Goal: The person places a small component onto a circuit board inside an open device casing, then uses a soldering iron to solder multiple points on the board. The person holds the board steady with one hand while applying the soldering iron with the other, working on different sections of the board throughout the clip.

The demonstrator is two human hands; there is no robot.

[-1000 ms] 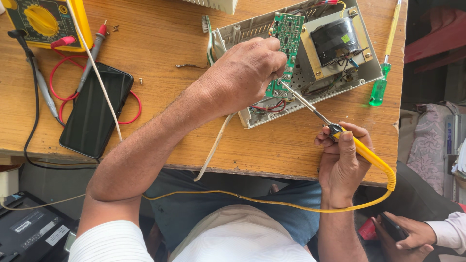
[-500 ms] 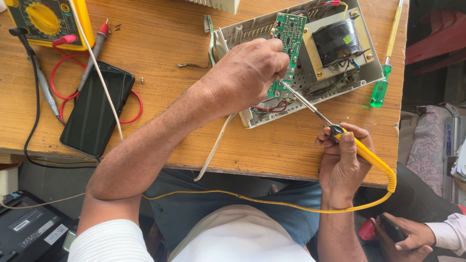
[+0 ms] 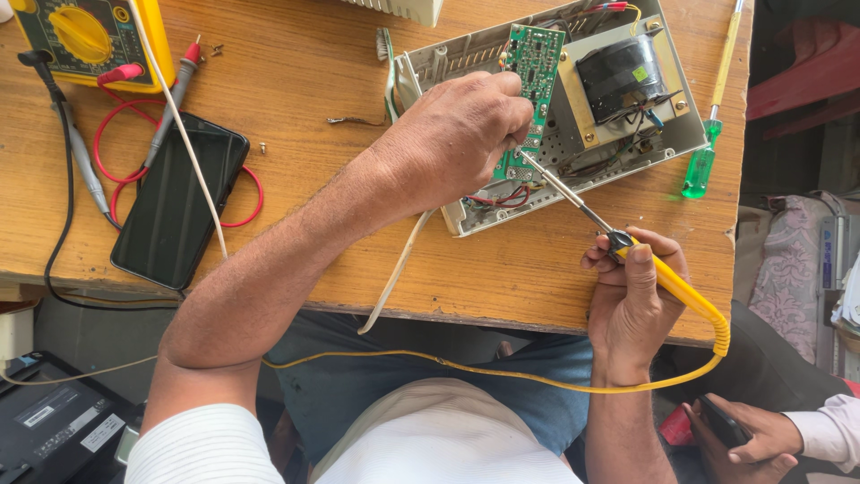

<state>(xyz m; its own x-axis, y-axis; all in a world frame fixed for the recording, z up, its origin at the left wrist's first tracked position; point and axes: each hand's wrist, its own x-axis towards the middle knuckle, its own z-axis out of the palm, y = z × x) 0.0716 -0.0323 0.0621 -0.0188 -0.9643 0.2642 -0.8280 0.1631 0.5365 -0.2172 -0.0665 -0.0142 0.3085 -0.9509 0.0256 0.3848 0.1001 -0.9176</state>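
With my left hand clenched on the green circuit board standing in the opened grey case on the table, my right hand grasps the yellow soldering iron, and I should keep its tip steady at the board's lower edge, away from the red wires.

Bright, even daylight fills the view. The left hand casts a soft shadow toward seven o'clock on the wooden table. The dark phone shows mild sheen. Focus is sharp at centre; edges bend slightly, without motion blur.
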